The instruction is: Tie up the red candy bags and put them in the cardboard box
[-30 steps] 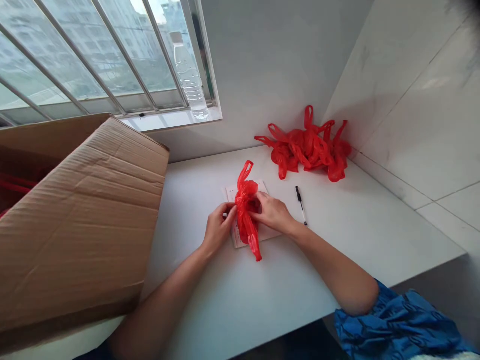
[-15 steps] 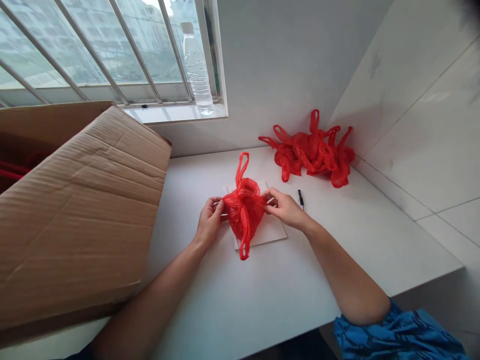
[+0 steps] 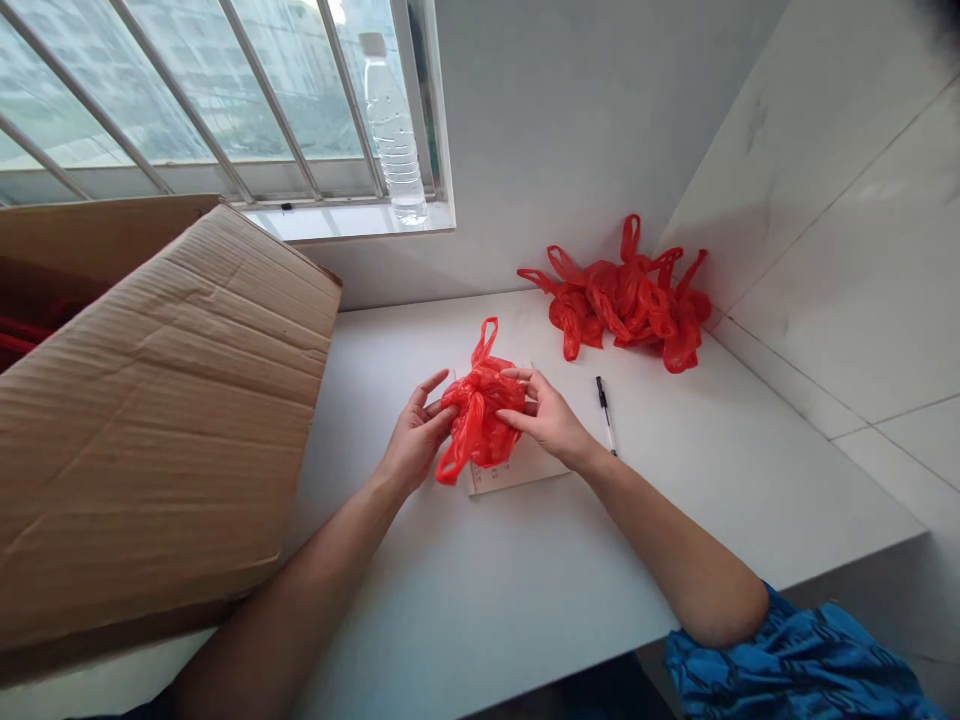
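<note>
A red bag [image 3: 480, 420] of thin, glossy plastic is held between both hands, just above a white card [image 3: 525, 468] that lies on the white surface [image 3: 525, 600]. The bag is bunched into a crumpled, creased ball. One handle loop stands up from its top and leans slightly to the right. A second strip of plastic hangs from its lower left and curls toward the left wrist. Light shows through the thinner folds, while the denser folds look darker red.

The left hand [image 3: 411, 440] presses against the bag's left side. Its grip is loose: the thumb and fingertips rest on the plastic and the forefinger is stretched out above it. The right hand [image 3: 549, 422] meets the bag from the right. Its grip is narrower, with the fingers curved in and pinching the bunched plastic at the top and the middle. The bag covers most of the card, leaving only the card's lower edge and right corner showing.

A black-and-white pen [image 3: 606, 412] lies on the surface just to the right of the right hand. Further back, against the tiled wall, sits a pile of red bags [image 3: 626, 300] of the same kind, their handles sticking out. A large cardboard box [image 3: 165, 400] fills the left side, with its flap folded over. A clear water bottle [image 3: 391, 130] stands on the window ledge behind it.
</note>
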`<state>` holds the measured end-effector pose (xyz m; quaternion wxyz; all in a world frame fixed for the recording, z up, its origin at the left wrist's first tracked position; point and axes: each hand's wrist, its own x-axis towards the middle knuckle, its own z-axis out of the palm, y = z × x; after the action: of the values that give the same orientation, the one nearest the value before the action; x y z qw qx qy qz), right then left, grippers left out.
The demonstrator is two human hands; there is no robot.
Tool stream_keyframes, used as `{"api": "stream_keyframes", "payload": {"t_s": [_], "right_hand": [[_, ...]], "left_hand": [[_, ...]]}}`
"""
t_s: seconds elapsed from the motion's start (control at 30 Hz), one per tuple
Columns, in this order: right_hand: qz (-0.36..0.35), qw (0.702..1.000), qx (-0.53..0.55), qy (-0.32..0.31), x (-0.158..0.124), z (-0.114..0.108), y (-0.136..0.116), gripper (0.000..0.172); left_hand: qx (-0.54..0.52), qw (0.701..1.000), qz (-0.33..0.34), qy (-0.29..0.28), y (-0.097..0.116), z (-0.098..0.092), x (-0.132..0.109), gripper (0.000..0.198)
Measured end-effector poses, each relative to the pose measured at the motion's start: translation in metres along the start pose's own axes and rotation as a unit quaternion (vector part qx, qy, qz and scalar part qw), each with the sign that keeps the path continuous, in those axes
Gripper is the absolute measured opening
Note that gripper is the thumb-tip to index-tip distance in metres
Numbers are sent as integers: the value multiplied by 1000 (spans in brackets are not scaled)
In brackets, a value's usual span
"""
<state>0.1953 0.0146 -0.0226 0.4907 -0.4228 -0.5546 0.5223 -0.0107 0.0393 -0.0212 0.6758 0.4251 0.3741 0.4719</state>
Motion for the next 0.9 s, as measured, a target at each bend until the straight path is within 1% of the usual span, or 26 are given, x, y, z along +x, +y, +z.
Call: {"api": "stream_keyframes", "payload": {"t_s": [0.03,0.1,0.2,0.27,0.33,0.37,0.4,0.5,0.57,0.63,0.73,0.77,0.83,0.9], "right_hand": [[1,1000,25,5,0,-2,-1,49],[-11,999,29,10,0,-5,-4,48],[-37,999,7,6,-3,-5,-7,47],[-50,999,6,-6,-4,-3,-7,47],[-60,998,7,-22,-4,-1,-6,46],[-63,998,7,-27,-3,-2,-5,46],[-65,997,8,-29,-2,-3,-5,45],[-55,998,20,-15,0,-10,-5,44],[-38,999,15,-4,1,-14,-4,47],[-8,1000,-12,15,1,-14,-3,55],[53,996,-59,47,-1,-8,0,69],[68,994,-70,41,-2,-6,1,69],[73,994,-76,4,-4,0,1,62],[63,996,-42,-39,-5,3,-2,53]], "left_hand": [[-15,1000,2,8,1,-1,1,78],[-27,1000,-4,12,3,-2,2,76],[5,999,-35,4,3,2,-1,70],[59,997,-47,-13,4,7,-6,81],[106,993,-38,-37,4,12,-11,102],[116,992,-32,-47,4,13,-12,109],[115,992,-26,-54,4,14,-13,112],[86,993,-24,-75,2,12,-13,100],[74,993,-20,-91,0,10,-11,94],[71,993,-4,-98,-2,8,-10,92],[69,994,30,-79,-4,9,-9,91],[69,994,40,-70,-5,10,-9,91],[68,995,42,-60,-4,10,-9,92],[55,997,27,-54,-4,10,-9,91]]}}
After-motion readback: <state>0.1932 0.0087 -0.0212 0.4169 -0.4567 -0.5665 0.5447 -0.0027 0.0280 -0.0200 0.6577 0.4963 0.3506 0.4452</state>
